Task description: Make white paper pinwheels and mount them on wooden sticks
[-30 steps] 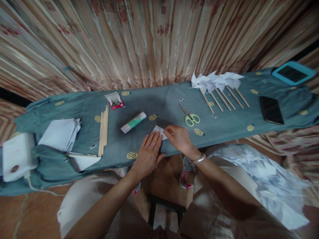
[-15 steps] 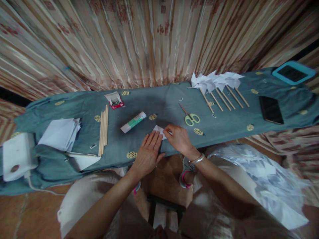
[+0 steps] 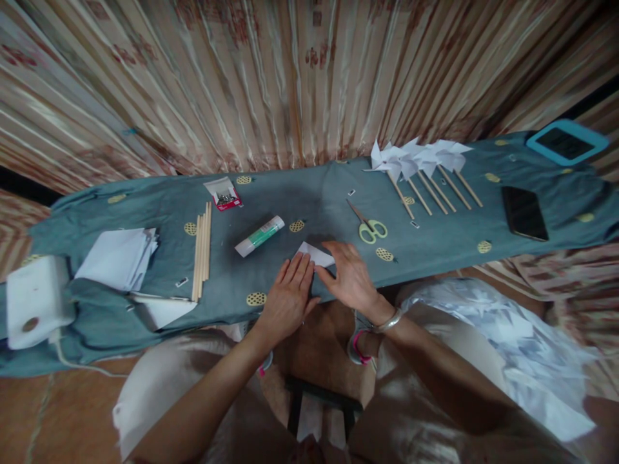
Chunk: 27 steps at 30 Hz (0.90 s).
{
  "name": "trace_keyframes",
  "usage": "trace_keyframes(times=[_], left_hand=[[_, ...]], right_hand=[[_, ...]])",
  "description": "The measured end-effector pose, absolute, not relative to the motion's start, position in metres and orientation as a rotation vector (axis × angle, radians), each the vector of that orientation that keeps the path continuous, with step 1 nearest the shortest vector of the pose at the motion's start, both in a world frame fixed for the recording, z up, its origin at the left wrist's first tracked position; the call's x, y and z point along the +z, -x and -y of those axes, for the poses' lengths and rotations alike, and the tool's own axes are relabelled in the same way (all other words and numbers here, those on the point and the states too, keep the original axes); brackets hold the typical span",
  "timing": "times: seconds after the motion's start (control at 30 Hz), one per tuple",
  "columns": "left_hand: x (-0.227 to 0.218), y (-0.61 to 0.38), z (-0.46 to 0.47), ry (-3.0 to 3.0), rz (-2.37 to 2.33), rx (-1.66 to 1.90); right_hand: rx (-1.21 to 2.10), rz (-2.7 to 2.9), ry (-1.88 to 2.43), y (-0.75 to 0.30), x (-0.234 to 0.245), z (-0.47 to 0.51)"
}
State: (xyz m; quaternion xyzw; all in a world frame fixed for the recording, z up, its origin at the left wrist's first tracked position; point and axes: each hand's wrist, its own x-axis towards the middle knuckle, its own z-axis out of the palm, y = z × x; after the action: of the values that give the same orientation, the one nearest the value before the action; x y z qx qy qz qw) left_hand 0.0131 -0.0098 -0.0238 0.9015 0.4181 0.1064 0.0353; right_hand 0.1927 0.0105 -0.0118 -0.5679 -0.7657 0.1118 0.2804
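Observation:
A small folded piece of white paper (image 3: pixel 320 256) lies near the front edge of the cloth-covered table, its pointed end to the right. My left hand (image 3: pixel 289 291) rests flat with fingers stretched over the paper's left part, hiding some of it. At the paper's right end is my right hand (image 3: pixel 352 276), thumb and fingers spread apart around the tip. A green and white glue stick (image 3: pixel 260 236) lies just beyond my left hand. Scissors with light green handles (image 3: pixel 372 231) lie beyond my right hand.
Wooden sticks (image 3: pixel 202 251), a stack of white paper (image 3: pixel 116 258) and a red box of metal pins (image 3: pixel 226 198) are to the left. Several paper pinwheels (image 3: pixel 418 158) lie at the back right, near a black phone (image 3: pixel 525 212). A white device (image 3: pixel 36 303) stands far left.
My right hand has opened from a pinch at the paper's right end and its fingers have spread. More of the paper shows now. My left hand stays in place.

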Motion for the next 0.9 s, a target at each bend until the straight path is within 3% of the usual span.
trace_keyframes(times=[0.4, 0.9], left_hand=[[-0.020, -0.015, 0.009, -2.826, -1.328, 0.236], [-0.032, -0.011, 0.006, -2.960, -1.298, 0.451]], right_hand=[[0.277, 2.049, 1.614, -0.186, -0.011, -0.013], [0.394, 2.046, 1.644, -0.189, -0.008, -0.015]])
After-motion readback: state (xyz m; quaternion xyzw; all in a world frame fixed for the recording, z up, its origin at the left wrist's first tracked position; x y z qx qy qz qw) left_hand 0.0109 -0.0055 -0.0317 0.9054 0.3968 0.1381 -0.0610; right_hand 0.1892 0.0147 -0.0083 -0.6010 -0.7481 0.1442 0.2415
